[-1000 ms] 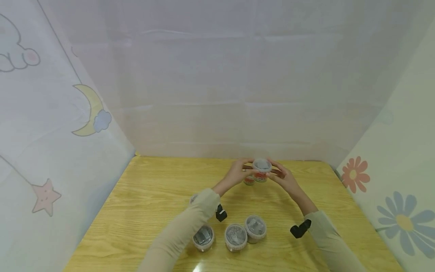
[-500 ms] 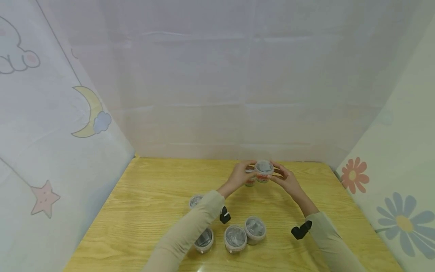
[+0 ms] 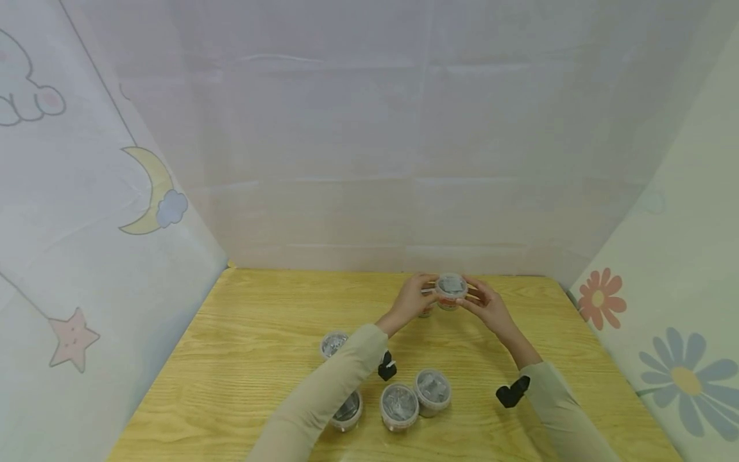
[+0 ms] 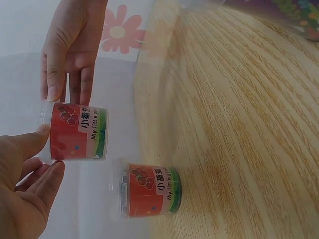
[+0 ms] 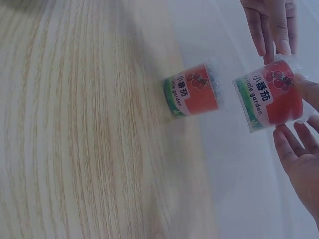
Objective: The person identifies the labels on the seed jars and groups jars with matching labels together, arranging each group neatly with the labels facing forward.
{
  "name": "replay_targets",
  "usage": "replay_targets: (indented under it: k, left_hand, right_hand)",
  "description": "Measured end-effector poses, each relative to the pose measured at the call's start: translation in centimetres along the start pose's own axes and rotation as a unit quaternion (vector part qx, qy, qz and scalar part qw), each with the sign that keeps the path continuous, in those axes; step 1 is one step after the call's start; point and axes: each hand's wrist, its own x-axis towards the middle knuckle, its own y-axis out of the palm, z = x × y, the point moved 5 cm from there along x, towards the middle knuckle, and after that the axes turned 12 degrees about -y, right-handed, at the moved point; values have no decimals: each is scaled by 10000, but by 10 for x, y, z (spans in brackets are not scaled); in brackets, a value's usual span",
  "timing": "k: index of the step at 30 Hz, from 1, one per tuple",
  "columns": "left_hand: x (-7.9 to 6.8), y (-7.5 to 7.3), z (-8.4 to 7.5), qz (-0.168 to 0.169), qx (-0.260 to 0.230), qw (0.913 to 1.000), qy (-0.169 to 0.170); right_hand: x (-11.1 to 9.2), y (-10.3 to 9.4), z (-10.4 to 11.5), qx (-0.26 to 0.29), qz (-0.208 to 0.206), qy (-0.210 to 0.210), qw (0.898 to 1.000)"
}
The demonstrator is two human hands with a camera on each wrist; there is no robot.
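Note:
Between both hands, at the back of the table, is a clear plastic cup (image 3: 452, 290) with a red label showing tomatoes and the words "My little garden". My left hand (image 3: 411, 298) pinches its rim from the left, thumb in front. From the right, my right hand (image 3: 487, 309) grips the same rim with thumb and fingers. The wrist views show the cup raised off the table. A matching cup (image 4: 153, 191) stands upright on the wood just below and to the left of it; the left hand mostly hides that one in the head view.
Nearer the front are more lidded cups with grey packets inside: a pair side by side, the left one (image 3: 399, 407) and the right one (image 3: 432, 391), and two partly behind the left sleeve, the front cup (image 3: 348, 410) and back cup (image 3: 333, 344). Pale sheets (image 3: 346, 160) enclose the table (image 3: 231, 359).
Both hands have shifted the held cup slightly right and lower in the head view. The left forearm has moved right too, uncovering more of the back left cup.

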Motion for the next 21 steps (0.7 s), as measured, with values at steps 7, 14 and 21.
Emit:
replay_targets:
  k: [7, 14, 21]
  left_hand:
    - [3, 4, 0, 15, 77, 10000, 14]
    - [4, 7, 0, -162, 534, 9983, 168]
    - [7, 10, 2, -265, 898, 9950, 361]
  right_hand:
    - [0, 0, 14, -225, 71, 29, 9997]
    - [0, 1, 22, -520, -40, -67, 9986]
    - [-1, 0, 20, -897, -149, -123, 9958]
